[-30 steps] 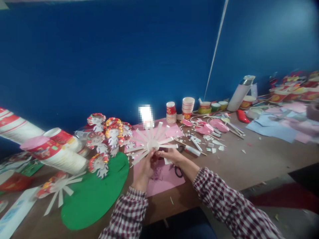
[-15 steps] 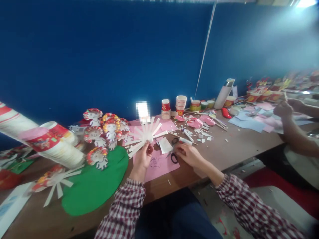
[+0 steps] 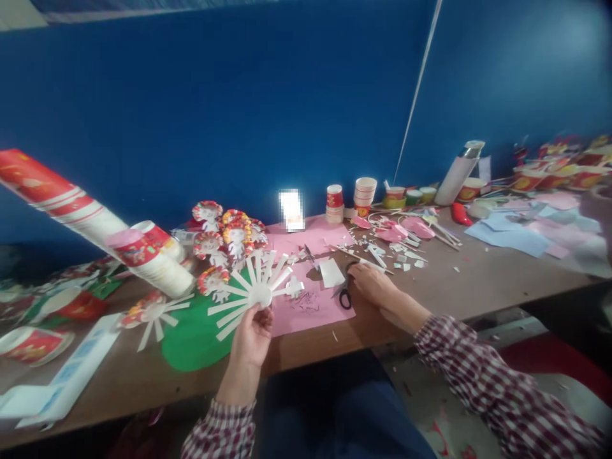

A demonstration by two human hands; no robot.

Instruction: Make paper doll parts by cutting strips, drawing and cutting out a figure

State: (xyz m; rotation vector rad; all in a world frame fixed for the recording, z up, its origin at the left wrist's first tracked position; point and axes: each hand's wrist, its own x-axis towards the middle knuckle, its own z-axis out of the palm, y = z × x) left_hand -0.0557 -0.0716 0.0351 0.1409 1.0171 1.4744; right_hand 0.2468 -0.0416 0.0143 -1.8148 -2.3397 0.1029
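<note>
My left hand [image 3: 254, 331] pinches a white paper cup cut into strips [image 3: 261, 294], its strips spread out like sun rays, above the green oval sheet [image 3: 191, 347]. My right hand [image 3: 373, 284] lies palm down on the table, its loosely bent fingers beside the handles of black scissors [image 3: 345, 299]; the fingertips are partly hidden. The scissors rest at the edge of a pink sheet [image 3: 287, 324] with dark scribbles. A white paper piece [image 3: 331, 273] and a small white cut-out [image 3: 294, 287] are on that sheet.
Paper figures with red-yellow manes [image 3: 236, 233] stand behind the green sheet. Long stacks of paper cups [image 3: 95, 223] lean at the left. Short cup stacks [image 3: 366, 194], paper scraps [image 3: 401, 258] and a leaning flask [image 3: 459, 175] line the back. Blue sheets [image 3: 507, 236] lie at the right.
My left hand has moved left and down with the cut paper cup, from over the pink sheet to over the green one. The view has turned left; my right hand stays by the scissors.
</note>
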